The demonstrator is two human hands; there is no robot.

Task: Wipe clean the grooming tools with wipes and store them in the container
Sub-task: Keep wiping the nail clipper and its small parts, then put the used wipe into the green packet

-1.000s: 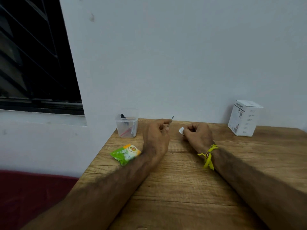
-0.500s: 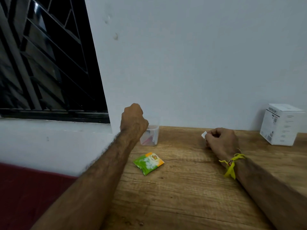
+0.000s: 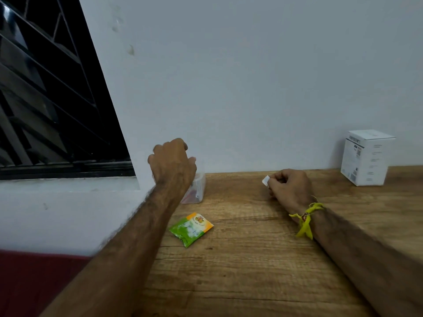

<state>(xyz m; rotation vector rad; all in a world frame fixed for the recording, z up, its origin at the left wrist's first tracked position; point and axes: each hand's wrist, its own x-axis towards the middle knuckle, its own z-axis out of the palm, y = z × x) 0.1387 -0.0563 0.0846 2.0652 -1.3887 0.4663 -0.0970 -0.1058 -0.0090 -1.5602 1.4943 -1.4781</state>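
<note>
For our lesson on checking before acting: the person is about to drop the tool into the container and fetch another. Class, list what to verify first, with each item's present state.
1. Left hand is above the clear plastic container: ok.
2. A tool is in the left hand's grip: cannot tell, the fingers are curled away from the camera.
3. Container stands upright on the wooden table by the wall: ok.
4. Right hand pinches the small white wipe, ready for reuse: ok.
5. Green and orange sachet lies apart from the container, out of the way: ok.
6. Another tool waiting on the table: not ok, none in view.
</note>
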